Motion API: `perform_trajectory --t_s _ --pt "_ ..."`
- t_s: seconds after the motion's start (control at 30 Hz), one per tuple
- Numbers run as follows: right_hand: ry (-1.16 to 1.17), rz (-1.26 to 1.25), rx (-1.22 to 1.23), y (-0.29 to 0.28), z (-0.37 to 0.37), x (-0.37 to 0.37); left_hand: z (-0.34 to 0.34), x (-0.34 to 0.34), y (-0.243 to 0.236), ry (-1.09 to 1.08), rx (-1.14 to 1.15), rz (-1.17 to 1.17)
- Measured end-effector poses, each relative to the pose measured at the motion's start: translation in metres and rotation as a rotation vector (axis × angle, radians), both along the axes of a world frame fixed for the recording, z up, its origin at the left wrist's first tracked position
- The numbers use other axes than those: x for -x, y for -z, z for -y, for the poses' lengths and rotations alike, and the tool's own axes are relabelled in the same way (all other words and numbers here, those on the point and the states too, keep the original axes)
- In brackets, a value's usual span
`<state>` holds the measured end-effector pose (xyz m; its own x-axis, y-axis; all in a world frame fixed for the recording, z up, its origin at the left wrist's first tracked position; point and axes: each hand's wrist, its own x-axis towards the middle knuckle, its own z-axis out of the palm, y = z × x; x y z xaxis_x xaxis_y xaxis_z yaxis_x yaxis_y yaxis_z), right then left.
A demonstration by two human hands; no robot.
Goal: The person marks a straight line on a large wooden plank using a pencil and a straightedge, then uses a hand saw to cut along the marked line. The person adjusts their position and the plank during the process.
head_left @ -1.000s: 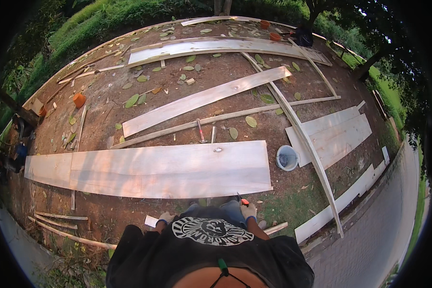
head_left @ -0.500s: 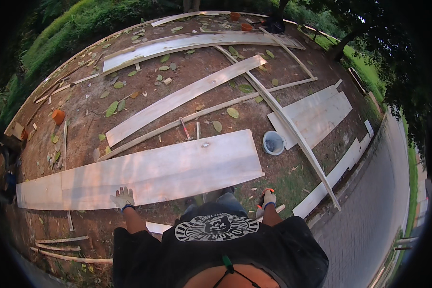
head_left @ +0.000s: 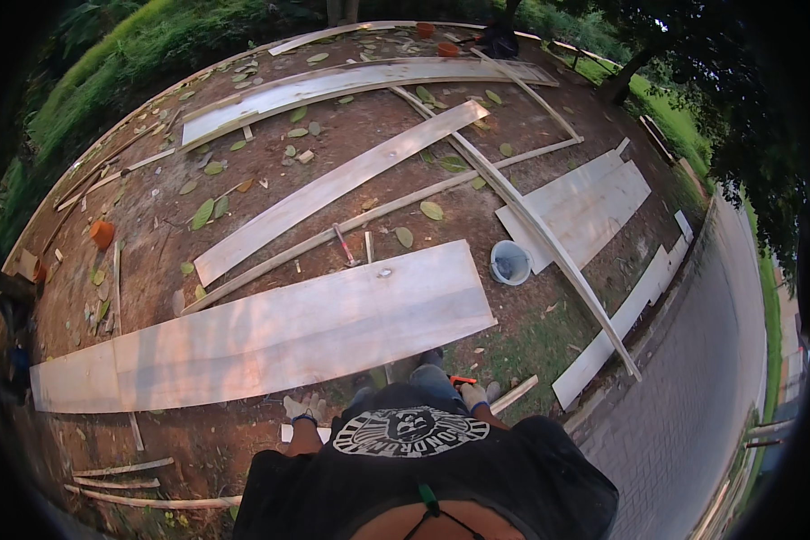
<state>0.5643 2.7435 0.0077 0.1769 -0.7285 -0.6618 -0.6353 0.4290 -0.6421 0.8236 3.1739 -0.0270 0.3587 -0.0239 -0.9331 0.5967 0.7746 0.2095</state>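
A long, wide wooden board (head_left: 270, 333) lies across the ground in front of me. Just off its near edge is my left hand (head_left: 305, 408), in a pale glove, fingers spread and nothing in them. My right hand (head_left: 473, 394), gloved too, is close to my knee and closed around a tool with an orange handle (head_left: 462, 381); the rest of that tool is hidden. Beside this hand a narrow wood strip (head_left: 515, 394) rests on the ground. Beyond the wide board lies a hammer (head_left: 343, 243) with a reddish handle.
A bucket (head_left: 511, 263) stands right of the wide board. Farther off lie a narrower plank (head_left: 342, 193), a long beam (head_left: 549, 238) over wide panels (head_left: 594, 207), and a long timber form (head_left: 360, 85). An orange pot (head_left: 102, 235) sits at left; a paved road (head_left: 684, 360) runs along the right.
My left hand has come off the wide board and moved right, toward my body. My right hand has shifted left and inward with the orange-handled tool. The view has shifted slightly.
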Motion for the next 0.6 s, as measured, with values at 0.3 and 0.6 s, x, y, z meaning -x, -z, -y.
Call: perform_trajectory --t_s 0.3,0.6 --pt "-0.198 -0.077 0.062 -0.036 0.018 -0.028 0.079 -0.204 -0.085 0.106 -0.108 0.276" --pt "-0.134 -0.141 -0.086 -0.074 0.002 -0.017 0.363 -0.036 -0.646 1.008 1.577 1.891"
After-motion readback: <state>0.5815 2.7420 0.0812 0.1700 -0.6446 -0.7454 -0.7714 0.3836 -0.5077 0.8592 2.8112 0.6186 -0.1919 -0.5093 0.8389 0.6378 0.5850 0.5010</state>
